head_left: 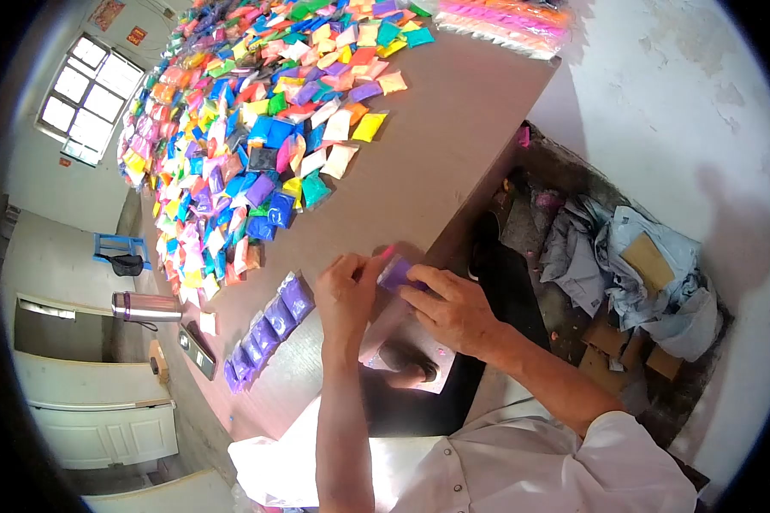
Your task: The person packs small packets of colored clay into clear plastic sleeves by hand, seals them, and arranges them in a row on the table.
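Near the table's front edge, my right hand (453, 306) pinches a small purple packet (396, 274) between thumb and fingers. Just left of it is my left hand (348, 295), its fingers closed around something pink that sticks out at the fingertips; most of it is hidden. A slanting row of several purple packets (266, 331) lies on the brown table (411, 171), to the left of my left hand.
A large pile of colourful packets (274, 132) covers the table's far left. A steel flask (146, 307) and a phone (197, 351) are at the left edge. Stacked packets (502, 26) lie at the far corner. Grey plastic bags (650, 265) and cardboard fill the floor at right.
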Motion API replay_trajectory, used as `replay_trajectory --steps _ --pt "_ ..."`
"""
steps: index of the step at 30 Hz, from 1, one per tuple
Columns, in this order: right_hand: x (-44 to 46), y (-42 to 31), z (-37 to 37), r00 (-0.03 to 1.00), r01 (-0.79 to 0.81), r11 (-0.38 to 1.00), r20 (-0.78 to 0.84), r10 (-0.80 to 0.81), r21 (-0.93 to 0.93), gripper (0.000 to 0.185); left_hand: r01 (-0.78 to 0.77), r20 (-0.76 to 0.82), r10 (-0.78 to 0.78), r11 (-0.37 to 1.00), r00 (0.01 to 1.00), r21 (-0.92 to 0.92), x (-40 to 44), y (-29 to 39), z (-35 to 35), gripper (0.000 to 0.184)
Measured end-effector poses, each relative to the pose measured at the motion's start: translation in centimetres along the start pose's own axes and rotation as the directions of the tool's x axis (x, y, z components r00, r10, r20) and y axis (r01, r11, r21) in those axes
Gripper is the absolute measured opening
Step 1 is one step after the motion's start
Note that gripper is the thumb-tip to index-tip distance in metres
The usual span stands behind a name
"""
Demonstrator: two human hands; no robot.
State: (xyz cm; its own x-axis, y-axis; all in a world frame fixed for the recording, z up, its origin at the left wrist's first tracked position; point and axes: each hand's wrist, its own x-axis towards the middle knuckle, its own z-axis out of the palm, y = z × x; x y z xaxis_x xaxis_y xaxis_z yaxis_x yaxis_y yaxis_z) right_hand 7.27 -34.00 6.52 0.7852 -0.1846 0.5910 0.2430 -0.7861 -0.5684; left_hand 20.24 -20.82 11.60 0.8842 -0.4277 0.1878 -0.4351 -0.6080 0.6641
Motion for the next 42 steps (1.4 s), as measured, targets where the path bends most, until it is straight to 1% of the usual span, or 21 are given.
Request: replay_trajectory --steps 1,3,5,10,13,16,18,21,22,24,26,27,29,30,32,34,35,37,39,41,42 --pt "0.0 -0.1 -0.3 1.0 -0.011 1.0 0.026 0.011 0.018 0.028 0.001 0.006 -0.001 1.0 1.0 0.001 -0.5 0.2 0.0 0.017" --pt "0.0 -0.1 -0.2 0.998 -0.022 0.999 0.057 0.019 0.041 0.025 -0.095 0.05 0.097 0.995 0.994 -0.043 -1.7 0.4 0.2 0.017" --pt "0.1 0.0 0.1 1.0 0.027 0.999 -0.011 -0.027 0.018 0.035 -0.097 0.037 0.097 0.995 0.995 0.01 -1.8 0.7 -0.1 0.016" --pt "0.4 0.0 -0.2 1.0 0.011 1.0 0.014 -0.011 0.017 0.037 -0.036 0.021 0.034 0.996 0.999 0.084 -0.9 -0.5 -0.4 0.016" --pt "0.0 -0.1 -0.4 0.999 -0.014 1.0 0.04 0.013 0.027 0.037 -0.006 0.004 0.006 1.0 1.0 0.014 -2.1 0.0 -0.5 0.018" --pt "-0.1 0.0 -0.1 0.999 -0.001 0.999 0.046 -0.001 0.037 0.038 -0.048 0.032 0.05 0.998 0.998 -0.048 -2.7 0.3 -0.5 0.018" --pt "-0.1 0.1 0.1 0.999 0.007 1.0 0.05 -0.008 0.027 0.038 -0.081 -0.034 0.088 0.982 0.996 0.17 -2.4 -0.6 -0.9 0.016" --pt "0.0 0.4 -0.1 0.999 0.011 0.998 0.038 -0.014 0.057 0.04 0.005 -0.07 0.002 0.995 0.998 0.099 -2.2 -0.2 -1.7 0.015" --pt "0.0 0.3 -0.2 0.999 0.0 0.997 0.054 -0.004 0.071 0.034 0.007 -0.066 -0.001 0.995 0.998 0.098 -2.6 0.4 -1.7 0.015" --pt "-0.1 0.0 -0.5 0.997 -0.008 0.996 0.073 0.002 0.087 0.028 -0.032 -0.045 0.027 0.992 0.999 -0.119 -3.5 2.1 -1.4 0.015" --pt "0.1 -0.1 -1.1 0.979 -0.074 0.995 0.193 0.061 0.06 0.028 -0.067 -0.02 0.065 0.987 0.998 -0.146 -3.8 2.4 -0.9 0.014" --pt "0.1 -0.2 -1.2 0.979 -0.072 0.996 0.193 0.06 0.058 0.028 -0.103 0.009 0.106 0.979 0.994 -0.174 -3.9 2.6 -0.7 0.013" --pt "0.1 -0.2 -1.5 0.948 -0.141 0.988 0.298 0.114 0.069 0.027 -0.084 0.025 0.089 0.981 0.996 -0.174 -3.7 2.4 -0.1 0.013" --pt "0.2 -0.2 -1.5 0.948 -0.141 0.988 0.297 0.116 0.065 0.027 -0.121 0.002 0.121 0.987 0.993 -0.108 -3.5 1.9 0.4 0.013" --pt "0.3 -0.3 -1.1 0.968 -0.184 0.968 0.201 0.148 0.171 0.031 -0.154 -0.019 0.154 0.987 0.988 -0.039 -3.1 0.7 1.1 0.013" --pt "0.0 0.2 -0.3 0.982 -0.144 0.975 0.145 0.12 0.168 0.034 -0.178 -0.118 0.188 0.98 0.975 0.091 -2.5 0.1 1.5 0.013" --pt "-0.1 0.3 -0.1 0.992 -0.105 0.981 0.092 0.091 0.163 0.037 -0.178 -0.117 0.188 0.98 0.975 0.092 -2.6 0.1 1.5 0.013" --pt "-0.1 0.4 0.0 0.992 -0.108 0.98 0.089 0.094 0.17 0.038 -0.103 -0.155 0.094 0.993 0.984 -0.052 -2.5 0.9 1.0 0.013" --pt "-0.2 0.3 -0.3 0.991 -0.114 0.978 0.089 0.099 0.177 0.038 -0.125 -0.128 0.119 0.991 0.985 -0.04 -2.9 0.7 0.8 0.013" --pt "-0.1 0.0 -0.9 0.946 -0.253 0.94 0.261 0.192 0.227 0.037 -0.145 -0.105 0.142 0.989 0.984 -0.026 -3.2 0.8 0.6 0.013" --pt "-0.2 0.0 -0.7 0.946 -0.253 0.94 0.264 0.19 0.23 0.037 -0.149 -0.096 0.145 0.988 0.985 -0.043 -3.4 1.2 0.5 0.013"
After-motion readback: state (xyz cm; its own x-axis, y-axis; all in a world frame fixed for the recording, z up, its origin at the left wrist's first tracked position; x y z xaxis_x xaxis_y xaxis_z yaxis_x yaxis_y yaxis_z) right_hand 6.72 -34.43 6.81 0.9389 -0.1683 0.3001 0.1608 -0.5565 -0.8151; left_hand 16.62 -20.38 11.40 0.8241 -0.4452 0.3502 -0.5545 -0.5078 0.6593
